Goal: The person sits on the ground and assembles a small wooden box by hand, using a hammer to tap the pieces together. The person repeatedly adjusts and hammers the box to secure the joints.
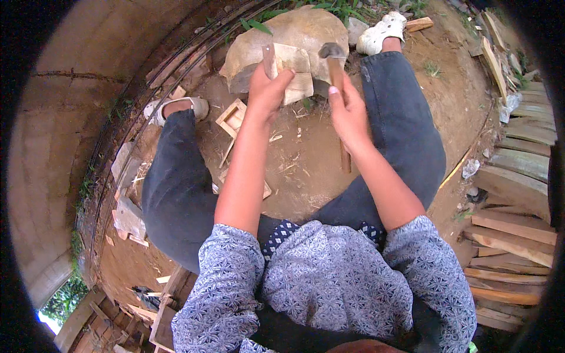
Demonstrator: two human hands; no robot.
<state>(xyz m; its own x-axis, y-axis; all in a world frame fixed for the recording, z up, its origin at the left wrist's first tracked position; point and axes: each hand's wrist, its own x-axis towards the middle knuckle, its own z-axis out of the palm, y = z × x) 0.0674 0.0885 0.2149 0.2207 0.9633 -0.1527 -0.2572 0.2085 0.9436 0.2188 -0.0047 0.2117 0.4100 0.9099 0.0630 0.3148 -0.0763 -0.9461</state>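
Observation:
My left hand (268, 94) is closed around a small pale wooden box or frame (299, 59), with its thumb pressed on the near side. A darker strip of wood (269, 60) forms the piece's left edge. In my right hand (351, 115) is a hammer (336, 73), gripped partway along its wooden handle, head up. The dark metal head sits just right of the wooden piece, apart from it. Both are over a large tan rock (288, 28) between my feet. Whether the wood rests on the rock I cannot tell.
A small wooden frame (231, 119) lies on the dirt by my left leg, among splinters. Planks (511, 238) are stacked at the right. A concrete wall (65, 153) curves along the left, with dark cables (126, 100) near its foot. More scrap wood (168, 300) lies at lower left.

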